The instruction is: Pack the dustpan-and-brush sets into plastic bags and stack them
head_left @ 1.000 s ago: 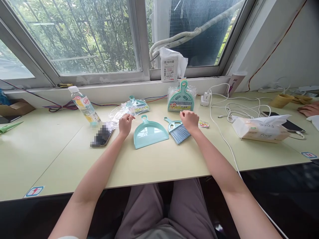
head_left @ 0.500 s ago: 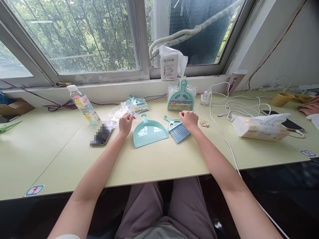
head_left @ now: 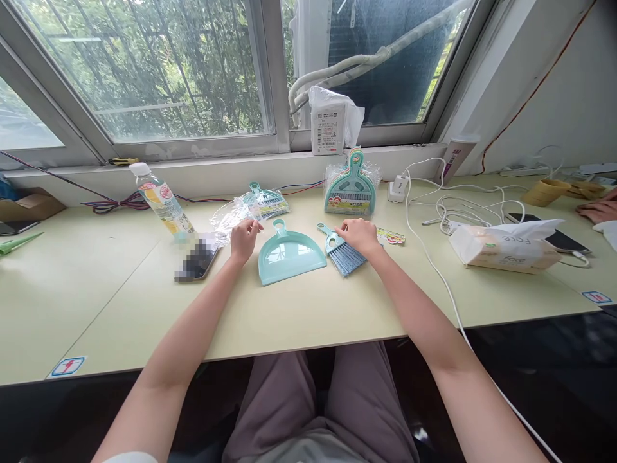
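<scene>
A pale green dustpan [head_left: 292,256] lies on the table between my hands, its looped handle pointing away from me. To its right is a small hand brush [head_left: 346,254] with blue-grey bristles and a green handle. My right hand [head_left: 360,235] hovers over the brush, palm down, fingers reaching left toward its handle end and hiding part of it; contact cannot be made out. My left hand [head_left: 245,240] rests left of the dustpan, fingers loosely curled, near crumpled clear plastic wrap [head_left: 229,218]; nothing shows in it. A small colourful label card [head_left: 391,236] lies right of the brush.
Behind stand a packaged brush set [head_left: 267,202] and a stack of wrapped sets [head_left: 350,193]. A tilted bottle [head_left: 161,200] and a phone [head_left: 197,258] are at left. A tissue pack [head_left: 506,247], white cables [head_left: 475,209] and another person's hand [head_left: 599,209] are at right.
My right hand has shifted slightly left over the brush, and its fingers have loosened from a fist and extended left. My left hand, the dustpan and the brush look the same.
</scene>
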Tool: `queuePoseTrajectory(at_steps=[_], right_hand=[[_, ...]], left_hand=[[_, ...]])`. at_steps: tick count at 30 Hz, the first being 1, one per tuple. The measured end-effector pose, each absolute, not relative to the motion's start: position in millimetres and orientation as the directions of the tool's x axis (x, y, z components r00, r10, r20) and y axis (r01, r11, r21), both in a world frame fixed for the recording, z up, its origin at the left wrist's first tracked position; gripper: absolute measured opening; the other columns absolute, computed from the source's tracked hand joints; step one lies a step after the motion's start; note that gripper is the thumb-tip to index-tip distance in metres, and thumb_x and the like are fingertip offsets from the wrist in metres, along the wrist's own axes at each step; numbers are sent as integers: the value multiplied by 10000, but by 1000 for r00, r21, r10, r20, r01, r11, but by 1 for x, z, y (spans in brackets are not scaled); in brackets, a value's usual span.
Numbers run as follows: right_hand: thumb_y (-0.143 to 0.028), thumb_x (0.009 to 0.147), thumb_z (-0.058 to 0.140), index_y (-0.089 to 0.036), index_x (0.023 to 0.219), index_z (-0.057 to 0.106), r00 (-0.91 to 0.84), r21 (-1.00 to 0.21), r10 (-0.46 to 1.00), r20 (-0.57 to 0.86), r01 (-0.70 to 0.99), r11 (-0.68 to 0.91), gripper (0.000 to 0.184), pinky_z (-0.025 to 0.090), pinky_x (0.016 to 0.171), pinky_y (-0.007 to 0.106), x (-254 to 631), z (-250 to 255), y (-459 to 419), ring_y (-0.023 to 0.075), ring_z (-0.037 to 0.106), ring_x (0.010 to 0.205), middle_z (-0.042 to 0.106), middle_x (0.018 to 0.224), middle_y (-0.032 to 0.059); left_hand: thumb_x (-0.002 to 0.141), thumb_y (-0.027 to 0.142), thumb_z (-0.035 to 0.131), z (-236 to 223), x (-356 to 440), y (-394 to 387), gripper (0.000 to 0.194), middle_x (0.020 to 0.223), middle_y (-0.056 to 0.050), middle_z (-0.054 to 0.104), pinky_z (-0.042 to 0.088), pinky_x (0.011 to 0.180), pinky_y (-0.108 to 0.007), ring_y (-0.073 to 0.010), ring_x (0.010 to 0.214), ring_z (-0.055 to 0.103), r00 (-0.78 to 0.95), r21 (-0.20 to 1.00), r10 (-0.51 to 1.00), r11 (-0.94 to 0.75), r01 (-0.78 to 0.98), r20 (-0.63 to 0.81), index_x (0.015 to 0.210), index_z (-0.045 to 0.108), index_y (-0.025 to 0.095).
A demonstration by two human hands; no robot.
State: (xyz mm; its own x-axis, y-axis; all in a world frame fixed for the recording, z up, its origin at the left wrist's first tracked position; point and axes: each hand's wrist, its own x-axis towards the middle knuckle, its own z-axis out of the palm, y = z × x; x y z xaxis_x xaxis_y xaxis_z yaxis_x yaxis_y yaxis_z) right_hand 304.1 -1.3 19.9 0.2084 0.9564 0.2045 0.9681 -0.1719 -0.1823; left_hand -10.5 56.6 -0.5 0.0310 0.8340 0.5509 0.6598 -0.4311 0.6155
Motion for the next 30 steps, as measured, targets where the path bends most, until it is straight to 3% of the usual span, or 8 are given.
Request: queuePoseTrajectory(at_steps=[6, 12, 18, 24, 30], right_hand=[[-490, 850, 527, -229, 899, 734, 187, -131, 969, 160, 977, -167, 337, 426, 739, 302, 308, 18, 0, 248, 655, 919, 718, 955, 103], [-561, 757, 606, -239, 902, 730, 139, -109, 983, 115, 986, -127, 374, 433, 742, 323, 307, 15, 1, 266, 652, 916, 713, 947, 99], [-460, 733, 629, -214, 900, 741, 144, -85, 987, 74, 987, -137, 318, 432, 731, 328, 302, 18, -2, 274, 651, 918, 712, 927, 118], [-452, 687, 651, -244, 847, 741, 134, -200, 990, 53, 972, -121, 277, 417, 712, 310, 305, 24, -4, 255, 638, 913, 716, 926, 73], [-502, 732, 599, -258, 862, 709, 133, -363, 963, 232, 931, -41, 297, 402, 707, 287, 311, 20, 4, 215, 616, 923, 684, 1047, 35]], left_hand=[[903, 401, 381, 4, -9, 52, 406, 647, -19, 650, 401, 616, -263, -137, 580, 563, 77, 585, 858, -410, 700, 508, 684, 644, 184], [796, 459, 562, 4, -7, 51, 311, 700, -29, 686, 371, 572, -266, -154, 618, 573, 206, 500, 879, -423, 756, 431, 649, 631, 194], [784, 450, 573, -1, -8, 54, 283, 731, -25, 684, 375, 584, -264, -145, 627, 567, 290, 511, 881, -457, 728, 375, 683, 626, 192], [746, 435, 600, 1, -12, 56, 280, 652, -15, 628, 347, 555, -249, -120, 583, 508, 361, 595, 872, -490, 637, 332, 646, 600, 174], [734, 389, 573, 9, -3, 45, 263, 575, 2, 564, 331, 541, -245, -108, 546, 469, 382, 646, 878, -472, 600, 287, 594, 547, 167]])
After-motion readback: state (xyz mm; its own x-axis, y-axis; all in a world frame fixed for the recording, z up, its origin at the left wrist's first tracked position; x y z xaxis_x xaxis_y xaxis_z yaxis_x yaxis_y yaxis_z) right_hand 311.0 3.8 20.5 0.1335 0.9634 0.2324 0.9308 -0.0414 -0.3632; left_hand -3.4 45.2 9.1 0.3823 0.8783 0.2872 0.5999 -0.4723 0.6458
